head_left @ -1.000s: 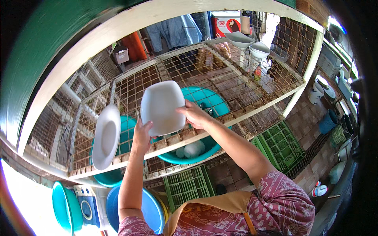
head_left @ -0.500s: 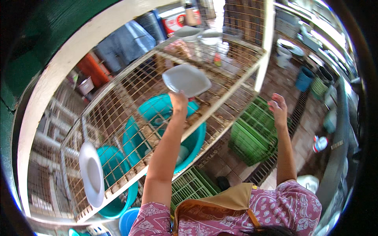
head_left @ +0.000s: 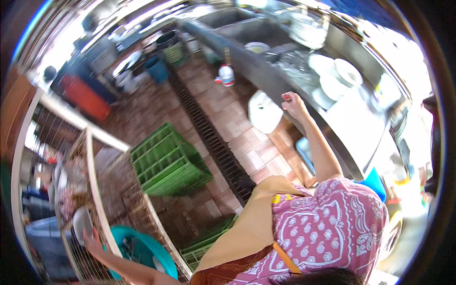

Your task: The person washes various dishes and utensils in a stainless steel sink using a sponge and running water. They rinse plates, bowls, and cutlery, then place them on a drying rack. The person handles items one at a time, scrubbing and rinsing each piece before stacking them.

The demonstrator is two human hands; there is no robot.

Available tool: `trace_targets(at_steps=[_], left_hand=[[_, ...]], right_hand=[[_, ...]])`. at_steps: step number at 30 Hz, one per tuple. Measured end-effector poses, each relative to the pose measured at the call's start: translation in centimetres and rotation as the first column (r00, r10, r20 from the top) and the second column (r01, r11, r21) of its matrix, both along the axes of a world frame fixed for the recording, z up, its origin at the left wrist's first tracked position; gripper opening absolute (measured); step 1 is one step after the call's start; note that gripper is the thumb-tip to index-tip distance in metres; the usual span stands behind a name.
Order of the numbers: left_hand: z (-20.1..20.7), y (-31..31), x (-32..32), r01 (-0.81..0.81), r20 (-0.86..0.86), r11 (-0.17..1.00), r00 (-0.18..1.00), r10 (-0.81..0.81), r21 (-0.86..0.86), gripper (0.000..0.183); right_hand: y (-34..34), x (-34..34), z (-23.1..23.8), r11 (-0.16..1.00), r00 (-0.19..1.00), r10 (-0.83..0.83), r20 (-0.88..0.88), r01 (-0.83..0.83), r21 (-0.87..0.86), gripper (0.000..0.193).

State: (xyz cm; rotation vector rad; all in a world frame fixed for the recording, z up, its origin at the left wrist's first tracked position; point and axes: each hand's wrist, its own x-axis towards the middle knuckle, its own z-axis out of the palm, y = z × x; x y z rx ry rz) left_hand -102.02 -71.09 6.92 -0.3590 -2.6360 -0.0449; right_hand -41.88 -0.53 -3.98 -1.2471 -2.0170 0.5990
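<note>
At the lower left, my left hand (head_left: pixel 91 243) is at the near edge of a white dish (head_left: pixel 82 223), its fingers gripping the rim. The dish is over the wire rack (head_left: pixel 148 209), and blur hides whether it rests on the wires. Out to the right, my right hand (head_left: pixel 295 106) is raised beside the front edge of the metal sink (head_left: pixel 266 78). Its fingers are loosely bent and apart, with nothing in them.
A green crate (head_left: pixel 171 161) stands on the tiled floor beside a long drain grate (head_left: pixel 209 137). Under the rack is a teal tub (head_left: pixel 154 249). White plates (head_left: pixel 332 78) stand in the sink area, and a white container (head_left: pixel 264 112) is below its edge.
My view has swung to the right, bringing the sink into sight and pushing the rack to the lower left. My left hand stays with the dish; my right hand is now near the sink.
</note>
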Motion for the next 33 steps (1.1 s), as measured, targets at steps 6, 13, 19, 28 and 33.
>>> trace_targets(at_steps=[6, 13, 19, 28, 33], left_hand=[[0.6, 17.9, 4.6, 0.011, -0.002, 0.124, 0.997, -0.074, 0.992, 0.041], [-3.6, 52.7, 22.0, 0.12, 0.525, 0.57, 0.272, -0.807, 0.813, 0.031], [-10.7, 79.5, 37.0, 0.569, 0.47, 0.224, -0.331, -0.818, 0.791, 0.031], [-17.7, 98.8, 56.0, 0.608, 0.524, -0.096, -0.744, -0.414, 0.788, 0.021], [-24.9, 103.9, 60.3, 0.508, 0.524, 0.282, -0.43, -0.736, 0.814, 0.039]], right_hand=[[7.5, 6.7, -3.5, 0.922, 0.923, -0.382, 0.044, 0.384, -0.057, 0.039], [21.2, 17.6, -10.5, 0.668, 0.648, -0.517, 0.559, 0.714, -0.21, 0.081], [23.6, 18.2, -15.6, 0.783, 0.788, -0.395, 0.472, 0.558, -0.276, 0.051], [19.5, 17.4, -8.4, 0.915, 0.882, -0.398, 0.253, 0.399, 0.049, 0.017], [16.8, 14.9, -9.5, 0.965, 0.84, -0.065, 0.539, 0.191, -0.18, 0.032]])
